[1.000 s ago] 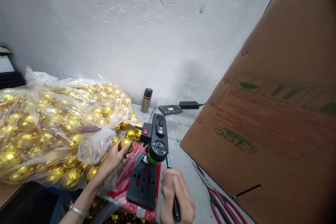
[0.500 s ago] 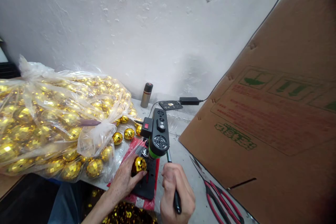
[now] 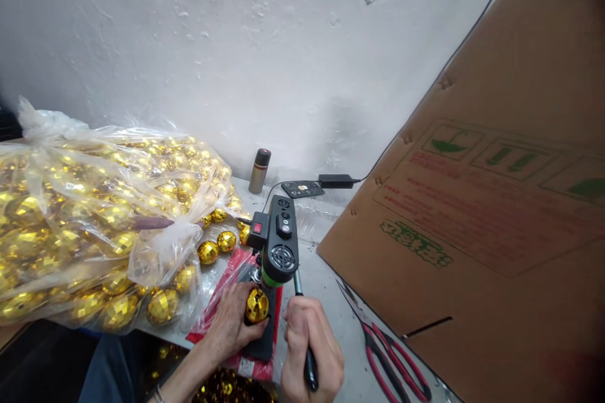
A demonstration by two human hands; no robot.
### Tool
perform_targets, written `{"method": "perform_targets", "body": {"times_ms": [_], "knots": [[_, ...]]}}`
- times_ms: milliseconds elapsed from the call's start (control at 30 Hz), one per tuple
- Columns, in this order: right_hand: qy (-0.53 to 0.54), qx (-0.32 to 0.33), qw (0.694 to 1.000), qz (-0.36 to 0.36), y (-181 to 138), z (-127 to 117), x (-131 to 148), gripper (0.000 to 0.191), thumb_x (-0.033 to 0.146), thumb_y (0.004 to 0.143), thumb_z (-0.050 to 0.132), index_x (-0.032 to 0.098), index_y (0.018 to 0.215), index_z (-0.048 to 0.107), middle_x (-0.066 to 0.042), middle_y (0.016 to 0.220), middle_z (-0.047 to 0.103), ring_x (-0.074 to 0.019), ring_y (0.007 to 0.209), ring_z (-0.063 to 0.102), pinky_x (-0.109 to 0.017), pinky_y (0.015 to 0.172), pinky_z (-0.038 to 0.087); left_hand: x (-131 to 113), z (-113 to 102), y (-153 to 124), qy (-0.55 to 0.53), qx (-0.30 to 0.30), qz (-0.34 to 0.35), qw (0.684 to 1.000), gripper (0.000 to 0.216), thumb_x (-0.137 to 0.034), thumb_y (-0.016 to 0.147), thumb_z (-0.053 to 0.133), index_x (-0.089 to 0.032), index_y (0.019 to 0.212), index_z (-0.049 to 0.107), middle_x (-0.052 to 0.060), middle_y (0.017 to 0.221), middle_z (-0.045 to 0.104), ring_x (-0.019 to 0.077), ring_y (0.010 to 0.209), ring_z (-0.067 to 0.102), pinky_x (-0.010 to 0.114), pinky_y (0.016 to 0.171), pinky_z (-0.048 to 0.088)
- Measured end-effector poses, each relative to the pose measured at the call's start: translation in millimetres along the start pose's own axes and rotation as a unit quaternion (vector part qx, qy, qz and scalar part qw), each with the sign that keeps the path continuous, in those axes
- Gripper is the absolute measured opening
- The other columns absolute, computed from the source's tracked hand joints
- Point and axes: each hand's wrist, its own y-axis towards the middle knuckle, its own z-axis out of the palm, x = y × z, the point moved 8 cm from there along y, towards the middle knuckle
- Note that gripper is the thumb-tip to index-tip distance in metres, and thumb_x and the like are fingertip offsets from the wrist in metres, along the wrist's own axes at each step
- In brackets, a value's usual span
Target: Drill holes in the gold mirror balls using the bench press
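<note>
A shiny gold mirrored ball point(image 3: 256, 305) sits between the thumb and fingers of my left hand point(image 3: 231, 321), just in front of a small black bench drill press point(image 3: 282, 239). A dark hole shows on the ball's upper face. My right hand point(image 3: 312, 346) is wrapped round the black-gripped lever point(image 3: 311, 370) on the machine's right side. Under the machine's black base point(image 3: 262, 350) lies red plastic wrapping point(image 3: 208, 321). The machine's bit is hidden by its head and my left hand.
Clear bags point(image 3: 108, 201) packed with gold balls fill the left, with a few loose balls point(image 3: 225, 241) beside them. Red-handled scissors point(image 3: 392, 359) lie right, against a large cardboard box point(image 3: 472, 201). A metallic bottle point(image 3: 259, 171), dark phone-like slab point(image 3: 302, 189) and power adapter point(image 3: 335, 181) stand near the wall.
The ball has turned in my left hand, so its dark hole now shows, and it sits slightly nearer me. My right hand stays on the lever. The whole view has shifted slightly.
</note>
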Motion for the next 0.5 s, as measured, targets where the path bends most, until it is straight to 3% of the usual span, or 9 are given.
{"method": "perform_targets", "body": {"times_ms": [200, 500], "knots": [[-0.014, -0.008, 1.0, -0.008, -7, 0, 0, 0.029, 0.005, 0.105, 0.046, 0.023, 0.084, 0.051, 0.003, 0.077, 0.056, -0.0104, 0.062, 0.053, -0.025, 0.059, 0.039, 1, 6, -2, 0.014, 0.027, -0.011, 0.999, 0.046, -0.037, 0.08, 0.08, -0.022, 0.122, 0.068, 0.011, 0.113, 0.075, 0.0352, 0.104, 0.069, 0.056, 0.1, 0.053], [-0.014, -0.054, 0.997, 0.044, -28, 3, -9, 0.036, 0.01, 0.109, 0.043, 0.023, 0.077, 0.051, 0.002, 0.079, 0.058, -0.0117, 0.067, 0.054, -0.027, 0.067, 0.04, 0, 7, -1, 0.009, 0.047, -0.041, 0.998, 0.047, -0.038, 0.079, 0.08, -0.022, 0.122, 0.07, 0.012, 0.115, 0.075, 0.0376, 0.107, 0.068, 0.055, 0.101, 0.052]]}}
